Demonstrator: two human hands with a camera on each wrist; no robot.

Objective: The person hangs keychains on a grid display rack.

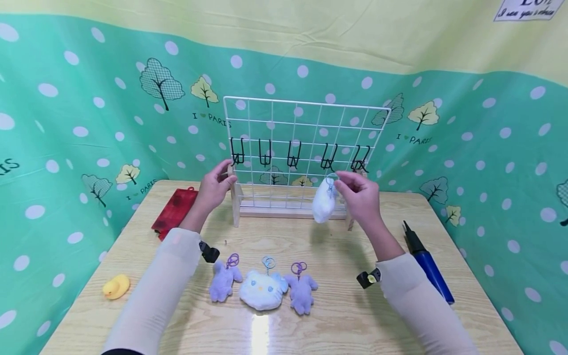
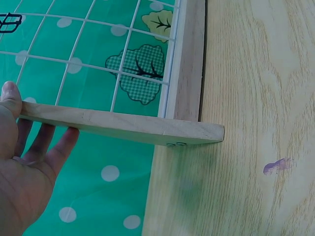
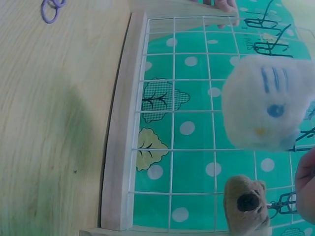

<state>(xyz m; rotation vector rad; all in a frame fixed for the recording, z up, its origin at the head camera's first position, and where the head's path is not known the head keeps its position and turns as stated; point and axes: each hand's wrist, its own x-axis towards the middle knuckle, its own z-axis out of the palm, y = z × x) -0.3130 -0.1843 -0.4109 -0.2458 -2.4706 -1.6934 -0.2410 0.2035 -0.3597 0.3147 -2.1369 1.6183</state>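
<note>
White plush keychain (image 1: 324, 203) hangs from the right hand (image 1: 363, 197), whose thumb and forefinger pinch its ring, before the right section of the wire rack (image 1: 306, 102). The left hand (image 1: 214, 185) grips the wooden upright (image 2: 128, 123) at the rack's left end, thumb and fingers on opposite sides. Black hooks (image 1: 293, 161) line the grid. Nearer, two purple plush keychains (image 1: 221, 284) flank a pale blue plush (image 1: 261, 292) on the tabletop (image 1: 355, 325); a red pouch (image 1: 176, 210) lies left.

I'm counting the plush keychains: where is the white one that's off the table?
In the head view, the white plush hangs from the right hand, before the wire rack's right half, just below the second black hook from the right.
</note>
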